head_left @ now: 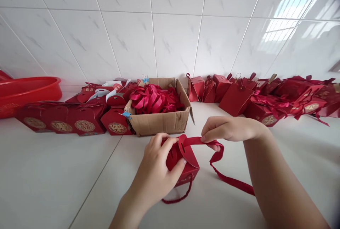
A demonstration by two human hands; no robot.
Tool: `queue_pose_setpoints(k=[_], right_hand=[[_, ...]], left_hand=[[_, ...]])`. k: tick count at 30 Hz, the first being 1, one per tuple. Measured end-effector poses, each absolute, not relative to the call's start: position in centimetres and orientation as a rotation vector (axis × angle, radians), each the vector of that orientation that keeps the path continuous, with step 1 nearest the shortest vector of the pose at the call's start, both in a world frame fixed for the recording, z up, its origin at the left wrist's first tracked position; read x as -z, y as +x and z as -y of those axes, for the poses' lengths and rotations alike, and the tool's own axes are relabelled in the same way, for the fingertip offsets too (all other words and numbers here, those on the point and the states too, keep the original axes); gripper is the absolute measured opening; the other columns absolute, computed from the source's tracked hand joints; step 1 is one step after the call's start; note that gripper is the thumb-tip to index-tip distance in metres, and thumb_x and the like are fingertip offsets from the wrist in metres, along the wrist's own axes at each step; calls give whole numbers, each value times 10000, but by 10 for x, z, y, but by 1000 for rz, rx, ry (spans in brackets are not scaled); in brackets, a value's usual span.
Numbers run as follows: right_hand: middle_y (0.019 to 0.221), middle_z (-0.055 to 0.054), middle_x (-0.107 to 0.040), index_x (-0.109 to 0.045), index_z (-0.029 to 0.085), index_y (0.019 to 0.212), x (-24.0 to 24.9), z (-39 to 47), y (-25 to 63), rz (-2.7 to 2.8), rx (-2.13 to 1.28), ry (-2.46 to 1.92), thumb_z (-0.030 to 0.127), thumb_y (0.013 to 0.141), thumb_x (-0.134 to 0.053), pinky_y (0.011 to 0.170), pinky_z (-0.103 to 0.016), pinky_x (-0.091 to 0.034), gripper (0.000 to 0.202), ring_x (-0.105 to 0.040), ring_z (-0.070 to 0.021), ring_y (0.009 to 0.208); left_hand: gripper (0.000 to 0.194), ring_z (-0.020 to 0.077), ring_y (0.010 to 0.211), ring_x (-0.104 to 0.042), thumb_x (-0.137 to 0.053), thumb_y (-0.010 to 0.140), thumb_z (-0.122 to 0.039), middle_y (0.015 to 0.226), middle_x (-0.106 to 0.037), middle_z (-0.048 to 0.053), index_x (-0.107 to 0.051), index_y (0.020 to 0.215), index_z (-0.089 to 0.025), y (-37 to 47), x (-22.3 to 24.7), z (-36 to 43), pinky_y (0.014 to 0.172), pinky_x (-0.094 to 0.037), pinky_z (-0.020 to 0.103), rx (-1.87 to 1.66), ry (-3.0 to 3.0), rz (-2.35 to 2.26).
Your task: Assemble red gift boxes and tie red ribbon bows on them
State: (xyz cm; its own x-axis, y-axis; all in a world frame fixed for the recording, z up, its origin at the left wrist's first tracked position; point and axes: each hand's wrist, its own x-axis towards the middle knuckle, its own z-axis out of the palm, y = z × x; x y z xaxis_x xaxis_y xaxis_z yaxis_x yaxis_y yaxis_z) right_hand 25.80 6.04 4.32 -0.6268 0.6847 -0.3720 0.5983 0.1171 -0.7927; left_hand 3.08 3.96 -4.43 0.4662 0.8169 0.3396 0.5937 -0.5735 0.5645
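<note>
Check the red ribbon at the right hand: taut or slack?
Mixed: the red ribbon runs straight between the small box and right hand, then curves slack beyond.

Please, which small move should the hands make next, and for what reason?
Probably the right hand should gently draw the ribbon a little away from the rounded flap, while the left hand steadies the red box. The ribbon runs from the flap to the right hand's pinch, and its tail trails loose beyond.
</note>
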Motion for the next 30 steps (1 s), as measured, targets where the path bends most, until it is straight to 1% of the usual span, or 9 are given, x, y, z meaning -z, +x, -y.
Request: queue_pose_setpoints(k=[6,10,13,17,24,27,30], right_hand=[[538,-2,-540,-636,120,587,-39,-63,256,2373,-1488,-1400,187,797,-455,563,-254,-353,285,-410,-99,524],[496,12,-513,-613,126,548,-38,-64,253,2375,-1526,-1445,184,756,-473,541,-251,-343,258,-409,-93,499],[476,27,-475,-552,143,513,-37,-63,252,2357,-1550,-1424,200,748,-479,516,-242,-338,253,-414,-90,488],[468,44,-415,-475,160,497,-35,-62,249,2377,-1500,-1417,232,754,-479,478,-233,-308,267,-368,-77,465],[478,61,-325,-352,183,491,-30,-63,241,2503,-1347,-1515,230,766,-475,438,-249,-212,305,-255,-64,448],[489,60,-318,-335,185,503,-31,-62,241,2545,-1291,-1521,260,783,-480,437,-253,-199,324,-242,-63,450],[497,56,-304,-301,189,503,-33,-60,240,2583,-1243,-1518,266,783,-488,435,-254,-186,345,-232,-62,450]], left_hand=[[358,275,1103,-514,-566,833,-282,1113,-510,98,-580,1190,-265,32,44,-39,964,-456,465,-870,2314,-1161],[337,283,1116,-511,-570,827,-289,1120,-508,100,-603,1162,-267,33,47,-39,963,-458,479,-903,2270,-1158],[282,280,1111,-530,-574,828,-310,1127,-518,87,-632,1102,-284,31,47,-38,935,-488,463,-894,2165,-1126],[191,276,1110,-550,-546,854,-367,1147,-527,71,-659,989,-294,30,46,-37,897,-517,445,-862,2006,-1107],[132,262,1097,-565,-518,876,-343,1138,-557,68,-601,852,-244,31,46,-38,878,-524,412,-825,1916,-1019],[128,255,1140,-535,-502,883,-342,1169,-545,59,-595,868,-255,29,46,-40,908,-506,405,-794,1918,-986],[124,253,1205,-478,-480,891,-321,1208,-527,47,-592,881,-268,28,48,-41,992,-443,434,-781,1966,-986]])
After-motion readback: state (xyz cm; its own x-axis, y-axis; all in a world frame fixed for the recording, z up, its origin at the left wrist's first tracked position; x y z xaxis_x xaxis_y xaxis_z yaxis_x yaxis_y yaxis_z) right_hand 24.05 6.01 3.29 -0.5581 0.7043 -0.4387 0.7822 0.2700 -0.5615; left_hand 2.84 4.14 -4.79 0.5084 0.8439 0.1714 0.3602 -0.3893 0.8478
